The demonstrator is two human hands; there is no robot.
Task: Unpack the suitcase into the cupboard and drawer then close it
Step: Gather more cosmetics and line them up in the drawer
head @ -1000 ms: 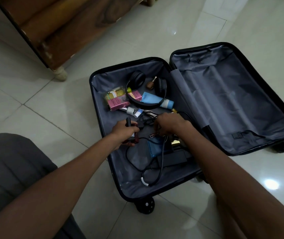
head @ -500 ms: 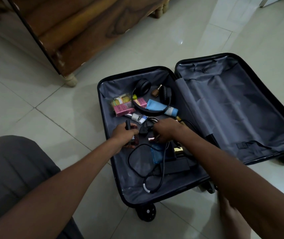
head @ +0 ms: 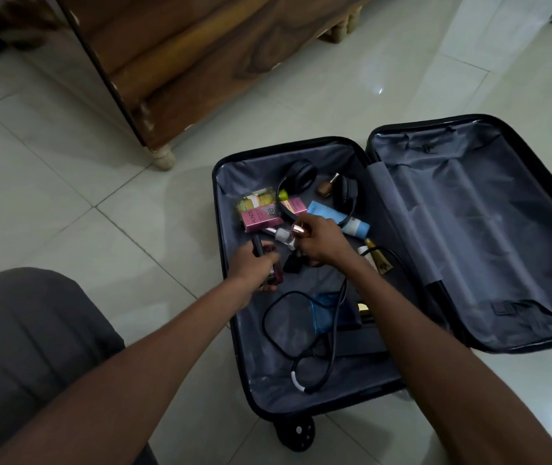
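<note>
A black suitcase (head: 224,263) lies open on the floor, its grey-lined lid (head: 489,236) flat to the right. My left hand (head: 251,263) grips several small dark cosmetic tubes over the left half. My right hand (head: 321,243) pinches a small rose-gold capped item (head: 299,229) just above the contents. Black headphones (head: 305,176), pink boxes (head: 261,218), a blue tube (head: 338,218), a brown bottle (head: 326,187), a black cable (head: 301,350) and a blue pouch (head: 328,310) lie inside.
A wooden cupboard (head: 201,62) on short pale feet stands on the tiled floor beyond the suitcase's left half. My grey-clad knee (head: 26,347) fills the lower left. A suitcase wheel (head: 296,431) sticks out at the near edge.
My right hand has lifted out of the clutter with the rose-gold capped item and moved toward the far end. The left hand keeps its tubes. The camera tilted up toward the cupboard.
</note>
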